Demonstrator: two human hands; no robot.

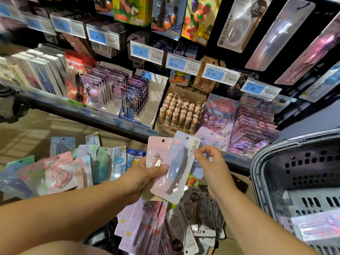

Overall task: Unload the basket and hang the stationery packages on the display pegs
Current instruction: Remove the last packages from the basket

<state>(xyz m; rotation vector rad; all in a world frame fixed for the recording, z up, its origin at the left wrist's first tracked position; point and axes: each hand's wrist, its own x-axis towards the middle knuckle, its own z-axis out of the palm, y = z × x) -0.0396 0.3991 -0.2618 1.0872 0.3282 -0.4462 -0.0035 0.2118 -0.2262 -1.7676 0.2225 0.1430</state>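
Note:
My left hand (pixel 145 175) grips a small stack of blister packages in front of the shelf: a pink one (pixel 156 155) behind and a pale blue one (pixel 176 170) on top. My right hand (pixel 211 162) pinches the right edge of the blue package, with a lilac package (pixel 211 138) showing behind its fingers. The grey plastic basket (pixel 272 162) stands at the right, with a few packages (pixel 316 225) lying in it. Packages hang on display pegs (pixel 237 24) at the upper right.
Loose packages lie spread on the floor at the left (pixel 55 170) and piled below my hands (pixel 165 227). A shelf edge (pixel 103 118) carries boxes of pens (pixel 182 111) and carded items. Blue price tags (pixel 182 63) line the rail above.

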